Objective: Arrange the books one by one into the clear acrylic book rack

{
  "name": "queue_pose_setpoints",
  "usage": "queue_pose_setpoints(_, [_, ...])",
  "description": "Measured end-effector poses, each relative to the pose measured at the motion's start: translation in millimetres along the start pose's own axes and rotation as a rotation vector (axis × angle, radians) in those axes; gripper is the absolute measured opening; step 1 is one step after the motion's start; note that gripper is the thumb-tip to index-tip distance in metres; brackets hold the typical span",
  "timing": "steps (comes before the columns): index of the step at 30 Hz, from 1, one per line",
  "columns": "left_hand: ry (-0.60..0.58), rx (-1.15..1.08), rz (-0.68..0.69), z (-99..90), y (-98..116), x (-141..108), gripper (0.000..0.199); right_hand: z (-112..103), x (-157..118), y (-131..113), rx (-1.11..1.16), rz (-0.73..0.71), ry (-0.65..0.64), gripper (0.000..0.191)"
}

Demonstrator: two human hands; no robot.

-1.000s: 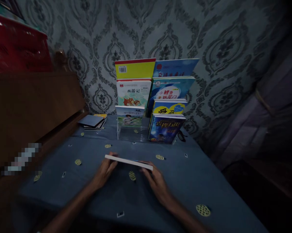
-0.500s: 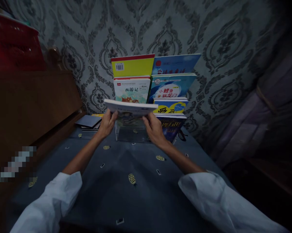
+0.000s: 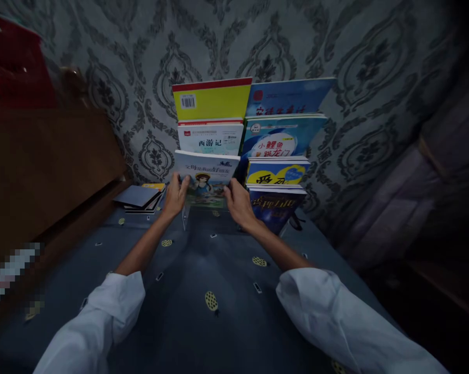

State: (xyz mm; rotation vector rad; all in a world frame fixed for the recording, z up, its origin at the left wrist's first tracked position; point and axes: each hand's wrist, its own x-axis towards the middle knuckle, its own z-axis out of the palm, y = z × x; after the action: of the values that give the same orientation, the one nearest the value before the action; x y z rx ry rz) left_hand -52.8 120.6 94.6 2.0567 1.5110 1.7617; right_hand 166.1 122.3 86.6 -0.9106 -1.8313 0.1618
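Note:
A book (image 3: 206, 179) with a girl in a hat on its pale blue and green cover is gripped at its two sides. My left hand (image 3: 175, 195) is closed on the left edge, thumb on the cover. On the right edge my right hand (image 3: 240, 204) is closed the same way. The book stands nearly upright at the front of a clear book rack (image 3: 185, 217), before a white book (image 3: 210, 139) and a yellow one (image 3: 213, 102) with a red top strip. I cannot tell whether its bottom edge rests in the rack.
To the right, several books stand in tiers, the front one dark blue (image 3: 275, 208). A small stack of books (image 3: 138, 196) lies at the left, by a wooden headboard (image 3: 47, 166). Patterned wallpaper (image 3: 292, 47) rises behind. The blue cloth (image 3: 172, 306) has pineapple prints.
Both hands have tipped the book from nearly flat to nearly upright, so its front cover now shows. It sits lower against the rack. The view has shifted slightly.

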Motion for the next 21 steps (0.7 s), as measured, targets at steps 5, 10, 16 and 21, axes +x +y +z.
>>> queue_pose_setpoints(5, [0.100,0.113,0.053,12.1,-2,-7,0.026,12,-6,15,-0.104,0.182,0.076,0.003])
queue_pose_setpoints(10, [0.133,0.190,0.079,24.9,-2,-18,0.025,17,-10,13,-0.048,0.204,0.120,0.007])
queue_pose_setpoints(16, [0.151,0.249,0.051,30.1,-3,-24,0.020,16,-10,6,-0.100,0.121,0.184,0.014])
queue_pose_setpoints(21, [0.188,0.264,0.042,26.4,-3,-23,0.027,26,-16,14,-0.097,0.163,0.137,0.013])
